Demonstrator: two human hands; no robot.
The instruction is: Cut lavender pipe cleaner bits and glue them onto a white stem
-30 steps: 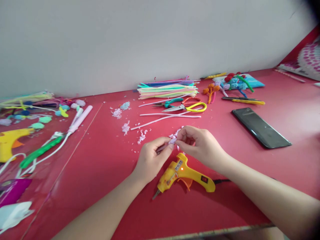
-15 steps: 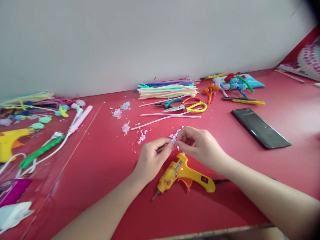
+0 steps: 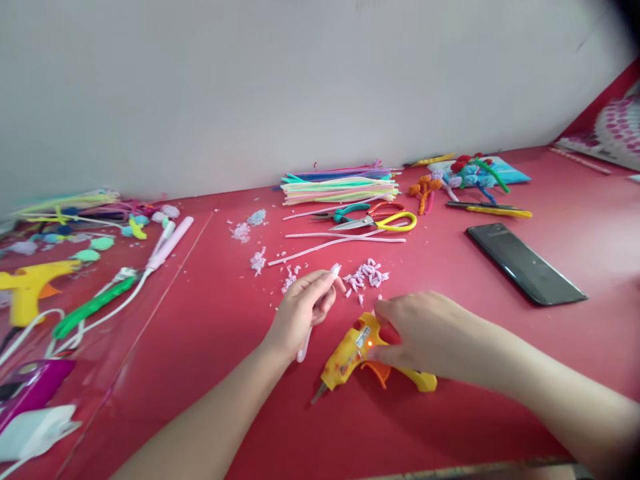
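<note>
Pinching lilac stem (image 3: 303, 348) in my left hand (image 3: 304, 308); my right hand (image 3: 423, 331) covers part of yellow glue gun (image 3: 345, 360), can't tell if I'm gripping it; lilac snippets (image 3: 369, 273) nearby.

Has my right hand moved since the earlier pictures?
Yes. Against the black smartphone, your right hand has come nearer you and rightward, over the lit yellow glue gun.

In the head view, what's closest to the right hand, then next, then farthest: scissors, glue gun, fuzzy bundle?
From the right hand:
1. Glue gun, partly under it.
2. Scissors, further back, leftward.
3. Fuzzy bundle, behind the scissors.
</note>
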